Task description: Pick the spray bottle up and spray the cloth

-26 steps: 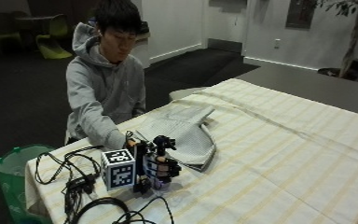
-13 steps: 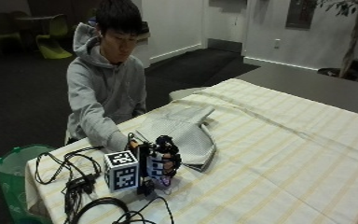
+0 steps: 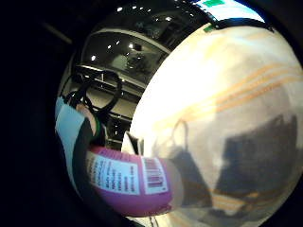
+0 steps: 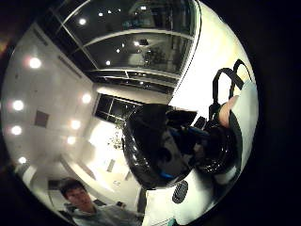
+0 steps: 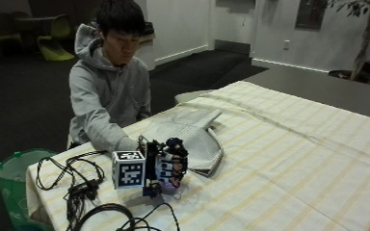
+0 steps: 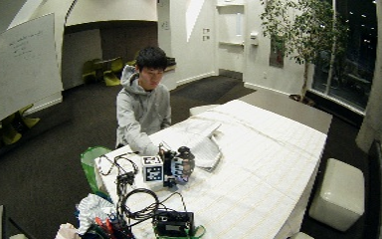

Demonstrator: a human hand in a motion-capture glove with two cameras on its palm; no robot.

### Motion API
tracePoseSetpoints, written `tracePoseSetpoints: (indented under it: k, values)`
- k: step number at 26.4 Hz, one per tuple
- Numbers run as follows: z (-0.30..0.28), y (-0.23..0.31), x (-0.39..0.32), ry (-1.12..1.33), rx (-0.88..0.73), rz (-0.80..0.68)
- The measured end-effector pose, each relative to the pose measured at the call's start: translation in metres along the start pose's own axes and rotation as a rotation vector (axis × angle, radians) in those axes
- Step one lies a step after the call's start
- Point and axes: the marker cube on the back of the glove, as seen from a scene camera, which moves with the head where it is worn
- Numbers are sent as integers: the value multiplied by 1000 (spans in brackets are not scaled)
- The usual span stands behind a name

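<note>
Striped tablecloth (image 5: 287, 159) over the surface lies bare across the whole half away from the person; a hand can pass freely there. Folded grey cloth (image 5: 191, 139) lies flat just beyond the gloved right hand (image 5: 169, 166), low, no barrier to a pass above it. Hand and spray bottle (image 3: 128, 182) stand at the cloth's near edge. Beside the hand toward the table corner, looped black cables (image 5: 82, 187) clutter the surface. Green bin (image 5: 15, 183) stands off that corner, below the edge.

A pale striped tablecloth (image 5: 313, 159) covers the table, a green bin (image 5: 13, 185) stands by its near corner, and a potted tree (image 6: 301, 35) grows beside the dark windows.
</note>
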Motion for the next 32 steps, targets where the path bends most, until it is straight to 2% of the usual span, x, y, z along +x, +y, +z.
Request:
tracePoseSetpoints:
  k: [5, 15, 20, 26, 32]
  values:
    - [9, 2, -15, 144, -124, -69]
    - [32, 36, -96, 490, -605, -220]
    - [38, 66, -149, 711, -792, -313]
    - [46, 92, -195, 953, -887, -388]
    - [66, 112, -187, 1103, -942, -389]
